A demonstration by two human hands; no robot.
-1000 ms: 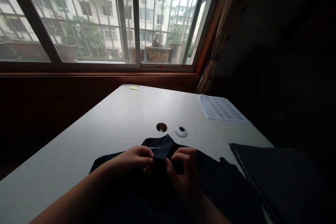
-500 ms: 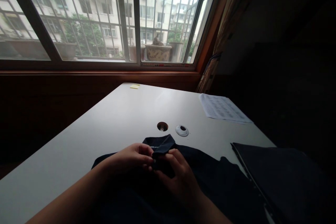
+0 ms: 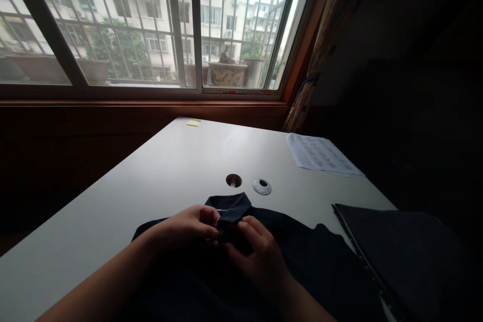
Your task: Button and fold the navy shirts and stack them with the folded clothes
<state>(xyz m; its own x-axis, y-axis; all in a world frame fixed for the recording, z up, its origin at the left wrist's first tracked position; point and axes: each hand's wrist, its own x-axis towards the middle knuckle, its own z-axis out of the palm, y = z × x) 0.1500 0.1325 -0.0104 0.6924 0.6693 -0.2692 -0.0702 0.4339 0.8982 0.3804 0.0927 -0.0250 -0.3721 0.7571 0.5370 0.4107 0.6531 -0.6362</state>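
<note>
A dark navy collared shirt lies spread on the white table, its collar pointing away from me. My left hand pinches the front edge just under the collar, thumb against fingers. From the other side, my right hand grips the cloth below the right collar point, its thumb lower down. Between the fingertips a small pale spot, perhaps a button, shows on the placket. Deep shadow hides the lower part of the shirt.
On the white table are a round cable hole, its loose grommet cover, printed sheets and a yellow sticky note. A dark folded cloth item lies at right. A barred window stands behind.
Both hands keep their hold under the collar. The fingertips have shifted only slightly at the placket, and the pale spot shows less brightly.
</note>
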